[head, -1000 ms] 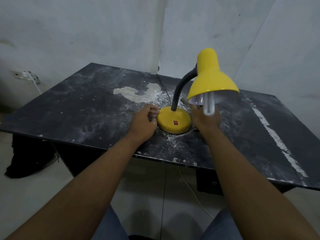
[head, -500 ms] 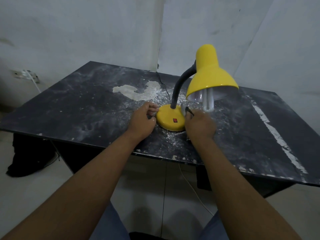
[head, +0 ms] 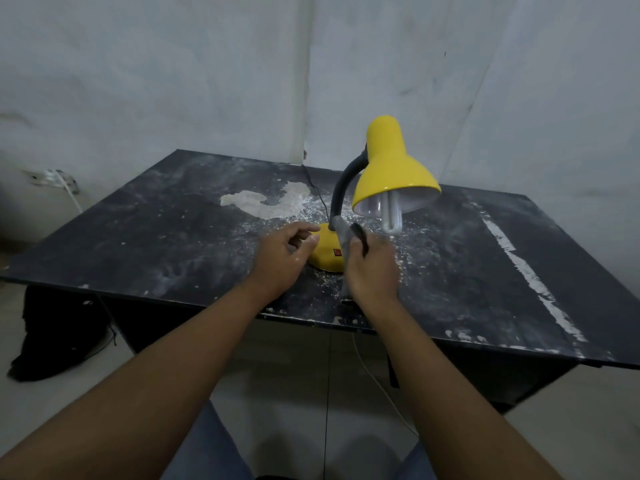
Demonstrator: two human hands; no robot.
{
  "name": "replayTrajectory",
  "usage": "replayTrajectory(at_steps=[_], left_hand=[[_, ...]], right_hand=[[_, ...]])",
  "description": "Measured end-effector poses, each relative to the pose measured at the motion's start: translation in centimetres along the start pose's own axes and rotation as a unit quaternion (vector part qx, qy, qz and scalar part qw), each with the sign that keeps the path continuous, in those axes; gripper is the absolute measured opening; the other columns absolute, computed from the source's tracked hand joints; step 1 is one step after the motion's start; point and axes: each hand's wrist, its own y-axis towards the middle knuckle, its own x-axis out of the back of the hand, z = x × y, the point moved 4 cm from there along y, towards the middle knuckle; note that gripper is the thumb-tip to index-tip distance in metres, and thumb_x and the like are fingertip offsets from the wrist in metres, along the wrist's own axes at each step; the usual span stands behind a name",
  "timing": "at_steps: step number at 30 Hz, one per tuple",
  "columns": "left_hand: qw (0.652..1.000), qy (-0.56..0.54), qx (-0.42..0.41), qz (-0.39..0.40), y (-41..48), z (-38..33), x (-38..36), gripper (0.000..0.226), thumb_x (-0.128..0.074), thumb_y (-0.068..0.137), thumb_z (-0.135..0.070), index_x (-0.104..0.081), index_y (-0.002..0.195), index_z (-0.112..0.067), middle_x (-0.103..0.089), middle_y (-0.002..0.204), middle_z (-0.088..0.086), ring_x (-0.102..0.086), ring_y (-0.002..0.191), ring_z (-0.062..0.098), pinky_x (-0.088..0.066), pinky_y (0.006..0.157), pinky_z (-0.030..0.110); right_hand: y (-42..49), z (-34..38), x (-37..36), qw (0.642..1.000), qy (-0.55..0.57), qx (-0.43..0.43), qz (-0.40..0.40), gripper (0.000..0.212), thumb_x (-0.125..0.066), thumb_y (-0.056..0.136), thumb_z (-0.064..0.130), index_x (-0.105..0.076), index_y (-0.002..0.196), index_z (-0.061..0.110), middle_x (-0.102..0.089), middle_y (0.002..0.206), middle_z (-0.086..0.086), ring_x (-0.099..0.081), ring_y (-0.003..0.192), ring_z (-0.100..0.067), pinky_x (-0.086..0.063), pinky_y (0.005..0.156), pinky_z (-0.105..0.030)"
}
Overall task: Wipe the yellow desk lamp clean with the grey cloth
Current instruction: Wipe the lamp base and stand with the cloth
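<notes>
Head view: the yellow desk lamp [head: 384,143] stands upright on the dark table [head: 138,230], centre, slightly right. The right hand [head: 372,268] is clenched round the grey cloth [head: 341,233], with the bunched cloth pressed to the foot of the neck [head: 341,188] where it meets the base [head: 325,254]. The left hand [head: 282,258] sits at the base's left rim, fingers loosely curled, tips touching it. Gripping or only steadying: cannot tell.

Progress (judgement): mid-task, wiping low on the lamp. The visible part of the base looks free of powder, though white dust [head: 298,211] lies thick on the table around it. The shade [head: 398,174] is glossy; whether it is already wiped, cannot tell. Likely left: upper neck, shade.

Orientation: the neck rises from the base and arcs right. The shade's long axis is near vertical, narrow cap up, mouth facing down and toward the near side. The bulb [head: 391,216] protrudes below the rim.
</notes>
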Motion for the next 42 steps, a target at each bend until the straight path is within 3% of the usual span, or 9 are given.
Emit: replayTrajectory(at_steps=[5,10,12,15,19,23,28,32,42], left_hand=[[0.983,-0.162,0.047,0.068,-0.1,-2.6,-0.8,0.029,-0.063,0.101,-0.047,-0.077,0.126,-0.046,-0.080,0.119,-0.015,-0.075,0.114,0.010,-0.061,0.096,0.029],[0.991,-0.069,0.085,0.074,0.8,-1.5,0.2,0.029,-0.065,0.105,-0.046,-0.078,0.116,-0.024,-0.081,0.096,0.002,-0.078,0.091,0.019,-0.059,0.080,0.037],[0.995,-0.008,0.087,0.045,1.5,-0.6,0.7,0.021,-0.065,0.107,-0.036,-0.076,0.113,-0.019,-0.074,0.086,0.002,-0.071,0.078,0.020,-0.052,0.072,0.035],[0.988,0.007,0.154,-0.029,2.3,0.2,1.2,0.027,-0.072,0.104,-0.033,-0.069,0.129,-0.022,-0.071,0.099,0.000,-0.071,0.082,0.024,-0.059,0.072,0.041],[0.984,0.038,0.152,-0.083,3.7,0.6,0.9,0.023,-0.080,0.097,-0.027,-0.068,0.117,-0.025,-0.068,0.094,-0.005,-0.071,0.078,0.020,-0.060,0.066,0.038],[0.985,0.077,0.129,-0.080,5.1,0.9,-0.7,0.022,-0.080,0.097,-0.023,-0.075,0.118,-0.023,-0.070,0.092,-0.010,-0.064,0.074,0.002,-0.049,0.064,0.013],[0.985,0.153,0.081,-0.004,6.9,0.8,-2.8,0.039,-0.073,0.101,-0.023,-0.070,0.140,-0.018,-0.066,0.127,0.013,-0.064,0.115,0.026,-0.043,0.093,0.027],[0.969,0.219,0.078,0.084,8.0,1.5,-3.7,0.031,-0.061,0.108,-0.023,-0.075,0.135,-0.016,-0.062,0.125,0.017,-0.064,0.110,0.035,-0.045,0.087,0.033],[0.946,0.265,0.160,0.094,7.3,1.3,-1.5,0.026,-0.053,0.110,-0.018,-0.074,0.102,-0.005,-0.074,0.104,0.020,-0.060,0.088,0.028,-0.042,0.076,0.033]], right_hand=[[-1.2,2.7,-1.7,0.991,0.097,0.059,0.076,0.063,-0.056,0.107,0.031,-0.038,0.167,0.020,-0.058,0.140,-0.011,-0.062,0.124,-0.028,-0.057,0.103,-0.044],[-1.1,3.1,-2.8,0.962,0.172,0.134,0.166,0.090,-0.058,0.096,0.020,-0.014,0.170,0.049,-0.071,0.104,0.013,-0.061,0.068,-0.004,-0.051,0.057,-0.028],[-0.3,2.2,-1.9,0.970,0.145,0.154,0.120,0.084,-0.059,0.094,0.022,-0.027,0.167,0.049,-0.067,0.116,0.011,-0.060,0.086,0.000,-0.050,0.070,-0.024],[1.1,-0.8,-0.8,0.984,0.009,0.173,0.031,0.068,-0.066,0.097,0.025,-0.046,0.161,0.029,-0.067,0.138,0.002,-0.059,0.122,-0.021,-0.052,0.100,-0.044],[1.6,-3.7,-1.6,0.980,-0.114,0.145,0.073,0.056,-0.059,0.104,0.047,-0.052,0.157,0.029,-0.058,0.156,-0.001,-0.047,0.147,-0.028,-0.031,0.123,-0.055],[1.5,-3.9,-2.6,0.972,-0.143,0.178,0.061,0.052,-0.053,0.100,0.054,-0.063,0.147,0.034,-0.061,0.154,0.004,-0.046,0.150,-0.023,-0.021,0.129,-0.064],[1.7,-4.2,-2.7,0.973,-0.133,0.182,0.055,0.046,-0.057,0.098,0.054,-0.070,0.138,0.035,-0.062,0.153,0.007,-0.046,0.149,-0.022,-0.023,0.127,-0.066],[1.8,-4.3,-2.7,0.974,-0.127,0.180,0.055,0.045,-0.057,0.097,0.054,-0.071,0.136,0.035,-0.062,0.152,0.007,-0.046,0.149,-0.021,-0.026,0.125,-0.066],[1.9,-4.3,-2.7,0.974,-0.129,0.174,0.061,0.046,-0.058,0.097,0.054,-0.071,0.137,0.035,-0.061,0.153,0.008,-0.045,0.149,-0.021,-0.027,0.125,-0.063]])
